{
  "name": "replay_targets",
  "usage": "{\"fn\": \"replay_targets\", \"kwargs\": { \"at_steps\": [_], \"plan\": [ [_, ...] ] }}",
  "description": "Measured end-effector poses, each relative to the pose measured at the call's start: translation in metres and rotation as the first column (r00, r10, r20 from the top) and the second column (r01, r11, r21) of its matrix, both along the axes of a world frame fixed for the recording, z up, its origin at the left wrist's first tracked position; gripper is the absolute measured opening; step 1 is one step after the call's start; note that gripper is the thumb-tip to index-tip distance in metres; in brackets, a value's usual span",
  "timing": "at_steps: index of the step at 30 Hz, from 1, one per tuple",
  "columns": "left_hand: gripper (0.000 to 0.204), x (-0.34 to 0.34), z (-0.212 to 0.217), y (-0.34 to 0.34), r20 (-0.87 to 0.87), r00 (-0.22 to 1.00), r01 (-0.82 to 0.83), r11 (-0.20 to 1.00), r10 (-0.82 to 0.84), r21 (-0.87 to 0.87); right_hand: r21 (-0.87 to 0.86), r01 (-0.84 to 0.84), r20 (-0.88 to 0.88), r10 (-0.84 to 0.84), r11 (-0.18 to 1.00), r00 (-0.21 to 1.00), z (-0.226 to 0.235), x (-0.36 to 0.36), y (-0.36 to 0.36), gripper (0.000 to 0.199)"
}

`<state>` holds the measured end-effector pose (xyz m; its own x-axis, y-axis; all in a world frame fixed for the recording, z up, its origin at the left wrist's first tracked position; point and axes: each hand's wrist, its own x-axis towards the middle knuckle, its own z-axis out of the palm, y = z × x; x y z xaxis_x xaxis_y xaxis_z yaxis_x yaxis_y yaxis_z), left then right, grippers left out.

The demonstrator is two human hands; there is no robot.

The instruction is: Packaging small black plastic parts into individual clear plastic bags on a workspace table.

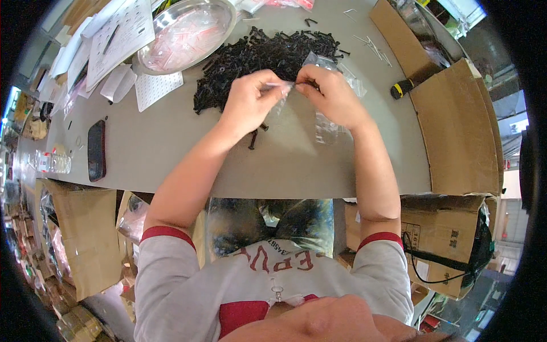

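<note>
Over the near edge of a heap of black screws [245, 60], my two hands meet with their fingertips almost touching. A small clear plastic bag [280, 105] hangs from the pinched fingers of my left hand [249, 102]. My right hand [332, 96] is closed too, its thumb and forefinger pinching at the bag's upper edge; a dark bit shows at those fingertips, too small to make out. More clear plastic bags [326, 130] lie beneath and beside my right hand. Several loose black screws [252, 140] lie on the table below my left wrist.
An oval metal tray [227, 18] of clear and pinkish bags stands at the far left, beside papers [126, 43]. A phone [97, 151] and plastic bottle [54, 163] lie left. At right are cardboard boxes [456, 131], a yellow-black tool [401, 89] and thin metal rods [373, 48].
</note>
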<state>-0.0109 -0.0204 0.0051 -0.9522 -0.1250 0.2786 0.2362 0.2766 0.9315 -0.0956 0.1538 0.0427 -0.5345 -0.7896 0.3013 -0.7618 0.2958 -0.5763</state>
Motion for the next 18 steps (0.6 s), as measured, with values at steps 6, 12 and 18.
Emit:
{"fn": "replay_targets", "kwargs": {
  "at_steps": [6,12,18],
  "plan": [
    [0.012,-0.003,0.008,-0.018,-0.069,0.966,-0.237,0.958,0.250,0.160,0.046,-0.354,-0.040,0.356,0.934,0.934,-0.020,0.029,-0.026,0.013],
    [0.013,-0.006,0.000,-0.017,-0.016,0.980,-0.192,0.956,0.200,0.220,0.149,-0.293,-0.107,0.310,0.945,0.945,-0.027,0.045,-0.033,0.011],
    [0.012,-0.008,-0.006,-0.018,-0.043,0.998,-0.033,0.954,0.048,0.299,0.233,-0.177,-0.202,0.226,0.956,0.953,-0.026,0.041,-0.029,0.011]
  ]
}}
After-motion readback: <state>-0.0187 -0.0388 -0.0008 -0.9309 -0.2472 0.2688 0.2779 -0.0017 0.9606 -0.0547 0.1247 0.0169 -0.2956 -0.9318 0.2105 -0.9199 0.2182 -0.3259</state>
